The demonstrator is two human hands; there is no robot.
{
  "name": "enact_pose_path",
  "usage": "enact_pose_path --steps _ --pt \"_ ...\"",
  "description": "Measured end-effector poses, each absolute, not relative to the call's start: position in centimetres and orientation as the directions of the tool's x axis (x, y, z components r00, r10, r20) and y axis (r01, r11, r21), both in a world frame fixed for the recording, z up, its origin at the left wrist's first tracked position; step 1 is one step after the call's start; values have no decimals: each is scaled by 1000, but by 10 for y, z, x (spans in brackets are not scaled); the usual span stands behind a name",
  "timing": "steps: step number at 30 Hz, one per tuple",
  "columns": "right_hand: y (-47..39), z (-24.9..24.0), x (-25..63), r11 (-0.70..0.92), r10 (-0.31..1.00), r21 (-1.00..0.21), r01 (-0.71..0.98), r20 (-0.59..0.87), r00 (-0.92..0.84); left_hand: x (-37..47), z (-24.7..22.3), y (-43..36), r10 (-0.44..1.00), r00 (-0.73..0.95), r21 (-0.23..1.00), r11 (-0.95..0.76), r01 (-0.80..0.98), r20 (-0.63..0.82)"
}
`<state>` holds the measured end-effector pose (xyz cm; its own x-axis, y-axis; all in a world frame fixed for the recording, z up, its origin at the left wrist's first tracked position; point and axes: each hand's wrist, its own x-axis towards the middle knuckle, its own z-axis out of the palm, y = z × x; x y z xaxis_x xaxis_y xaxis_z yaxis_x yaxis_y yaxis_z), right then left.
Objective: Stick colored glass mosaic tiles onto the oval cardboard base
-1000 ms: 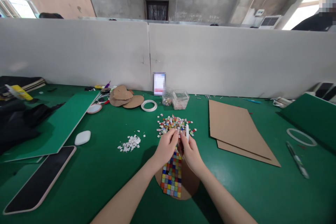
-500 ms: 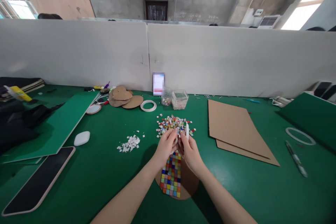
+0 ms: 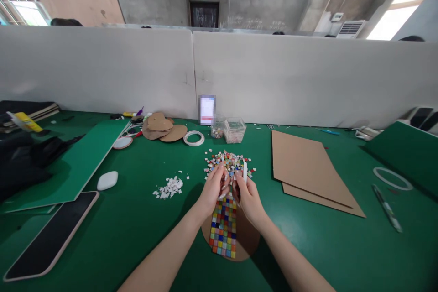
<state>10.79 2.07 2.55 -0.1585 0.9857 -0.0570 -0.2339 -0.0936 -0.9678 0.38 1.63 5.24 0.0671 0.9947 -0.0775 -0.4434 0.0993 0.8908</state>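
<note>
My left hand [image 3: 214, 189] is closed in a pinch over the far end of a mosaic strip [image 3: 223, 232]. What its fingertips hold, if anything, is too small to make out. Close beside it, my right hand [image 3: 249, 196] is closed on a slim white stick-like tool [image 3: 245, 171], which points up between thumb and fingers. The strip of small coloured square tiles lies on a round piece of brown cardboard [image 3: 248, 239]; my hands hide its far end. Just beyond my fingers spreads a pile of loose coloured tiles [image 3: 228, 159].
White tile pieces [image 3: 170, 187] lie to the left, near a white rounded case [image 3: 107, 180] and a dark phone-shaped object [image 3: 51, 237]. Cardboard sheets [image 3: 304, 164] and a pen [image 3: 386, 207] are on the right. Behind stand a clear box [image 3: 234, 130], a white tape roll [image 3: 193, 138] and cardboard discs [image 3: 159, 125].
My left hand has shifted slightly up and left, away from the right, so a gap shows between the fingertips. My right hand stays almost in place with the white tool.
</note>
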Motion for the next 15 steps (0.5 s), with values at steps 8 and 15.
enact_pose_path --steps 8,15 --pt "23 25 107 -84 989 -952 -294 -43 -142 2 56 16 985 136 880 160 -447 -110" --pt "24 22 109 -61 988 -955 -289 -16 -153 0 59 13 991 124 925 89 -369 -46"
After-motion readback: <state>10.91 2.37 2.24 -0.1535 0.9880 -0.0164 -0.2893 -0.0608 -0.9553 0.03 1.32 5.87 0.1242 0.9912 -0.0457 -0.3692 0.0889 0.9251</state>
